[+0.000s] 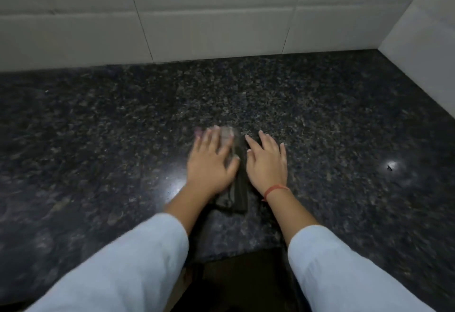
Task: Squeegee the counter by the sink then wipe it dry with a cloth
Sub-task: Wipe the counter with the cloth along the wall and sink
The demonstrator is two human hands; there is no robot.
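A dark folded cloth point(240, 188) lies flat on the black speckled granite counter point(98, 127), near its front edge. My left hand point(210, 161) rests palm down on the cloth's left part, fingers spread and blurred by motion. My right hand point(267, 161), with a red thread at the wrist, presses flat on the cloth's right side, fingers apart. Most of the cloth is hidden under both palms. No squeegee and no sink are in view.
White tiled wall point(197, 16) runs along the back of the counter. A second tiled wall point(423, 40) closes the right side and forms a corner. The counter's front edge point(234, 253) lies between my sleeves. A bright light reflection point(391, 165) shines at the right.
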